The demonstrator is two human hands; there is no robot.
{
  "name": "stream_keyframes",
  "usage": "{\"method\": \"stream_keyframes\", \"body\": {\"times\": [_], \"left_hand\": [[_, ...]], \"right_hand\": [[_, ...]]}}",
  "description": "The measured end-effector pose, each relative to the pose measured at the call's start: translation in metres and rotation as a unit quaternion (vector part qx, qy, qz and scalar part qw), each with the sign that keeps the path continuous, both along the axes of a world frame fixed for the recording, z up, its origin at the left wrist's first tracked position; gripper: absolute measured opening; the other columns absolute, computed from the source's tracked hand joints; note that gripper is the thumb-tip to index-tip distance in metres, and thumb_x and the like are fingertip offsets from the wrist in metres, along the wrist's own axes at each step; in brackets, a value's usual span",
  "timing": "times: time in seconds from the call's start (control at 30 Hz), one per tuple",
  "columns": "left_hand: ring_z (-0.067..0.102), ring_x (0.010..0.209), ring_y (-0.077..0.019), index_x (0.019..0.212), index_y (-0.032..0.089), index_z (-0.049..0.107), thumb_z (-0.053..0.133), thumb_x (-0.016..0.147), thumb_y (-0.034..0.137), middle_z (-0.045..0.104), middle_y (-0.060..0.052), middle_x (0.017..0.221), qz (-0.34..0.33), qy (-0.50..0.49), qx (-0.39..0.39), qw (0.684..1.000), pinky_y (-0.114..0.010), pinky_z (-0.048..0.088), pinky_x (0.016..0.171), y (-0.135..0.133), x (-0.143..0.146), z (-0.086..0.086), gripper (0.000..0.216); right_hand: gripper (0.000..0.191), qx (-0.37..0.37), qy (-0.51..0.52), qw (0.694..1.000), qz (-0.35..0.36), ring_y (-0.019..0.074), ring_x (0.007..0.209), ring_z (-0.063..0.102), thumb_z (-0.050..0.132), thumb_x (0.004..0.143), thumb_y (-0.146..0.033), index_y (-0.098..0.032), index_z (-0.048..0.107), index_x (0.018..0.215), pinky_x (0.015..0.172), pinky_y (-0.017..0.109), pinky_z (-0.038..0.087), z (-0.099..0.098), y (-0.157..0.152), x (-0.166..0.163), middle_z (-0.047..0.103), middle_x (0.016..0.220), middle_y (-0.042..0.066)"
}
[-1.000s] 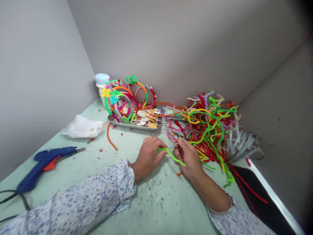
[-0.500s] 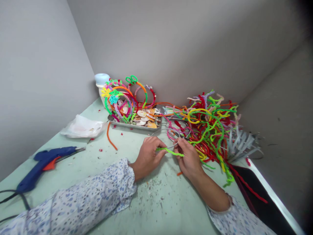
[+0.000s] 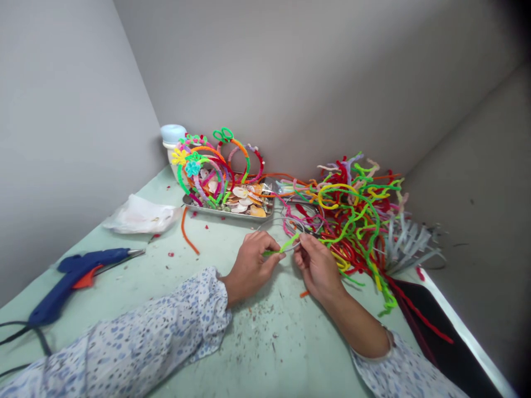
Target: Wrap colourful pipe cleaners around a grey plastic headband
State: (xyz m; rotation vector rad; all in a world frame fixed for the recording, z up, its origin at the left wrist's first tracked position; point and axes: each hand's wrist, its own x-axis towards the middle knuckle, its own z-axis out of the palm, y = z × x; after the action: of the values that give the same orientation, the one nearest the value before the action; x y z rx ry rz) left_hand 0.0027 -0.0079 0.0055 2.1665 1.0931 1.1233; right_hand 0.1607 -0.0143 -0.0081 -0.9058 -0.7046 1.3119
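- Since half a second ago, free end of the lime-green pipe cleaner (image 3: 289, 242) is turned upward; now it points to the right hand's (image 3: 321, 268) fingertips.
- Left hand (image 3: 252, 265) has its fingers closed, thumb against forefinger, and holds this pipe cleaner above the tabletop (image 3: 290, 342).
- Right fingers meet closely on the grey wire (image 3: 292, 246); whether they grip also the green tip, I cannot tell.
- Beyond the hands, a metal tray (image 3: 227, 214) carries shells (image 3: 257, 211) and colourful hoops (image 3: 248, 166).
- To the right lies a tangled heap (image 3: 365, 221); to the left, a blue glue gun (image 3: 62, 292).
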Motion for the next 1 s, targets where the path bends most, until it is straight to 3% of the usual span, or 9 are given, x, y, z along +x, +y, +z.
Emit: {"method": "stream_keyframes", "body": {"times": [0.57, 1.0], "left_hand": [[0.056, 0.080, -0.0164, 0.077, 0.019, 0.057, 0.061, 0.082, 0.033, 0.062, 0.000, 0.078, 0.020, -0.002, -0.002, 1.000, -0.036, 0.039, 0.089, 0.0034, 0.0011, -0.0010, 0.016], [0.052, 0.075, -0.0158, 0.070, 0.018, 0.051, 0.055, 0.086, 0.029, 0.056, 0.000, 0.072, 0.011, 0.012, -0.006, 1.000, -0.034, 0.039, 0.082, 0.0003, 0.0002, 0.0008, 0.019]], "right_hand": [[0.026, 0.001, -0.044, 0.998, 0.035, 0.0055, 0.041, 0.044, 0.070, 0.076, -0.040, -0.017, 0.060, 0.068, 0.038, 0.016, 0.032, 0.0011, -0.0042, -0.0023, 0.057, 0.052, -0.004], [0.025, 0.004, -0.052, 0.997, 0.053, 0.0060, 0.040, 0.044, 0.069, 0.077, -0.039, -0.017, 0.059, 0.068, 0.038, 0.016, 0.032, 0.0010, -0.0050, -0.0024, 0.058, 0.053, -0.003]]}}
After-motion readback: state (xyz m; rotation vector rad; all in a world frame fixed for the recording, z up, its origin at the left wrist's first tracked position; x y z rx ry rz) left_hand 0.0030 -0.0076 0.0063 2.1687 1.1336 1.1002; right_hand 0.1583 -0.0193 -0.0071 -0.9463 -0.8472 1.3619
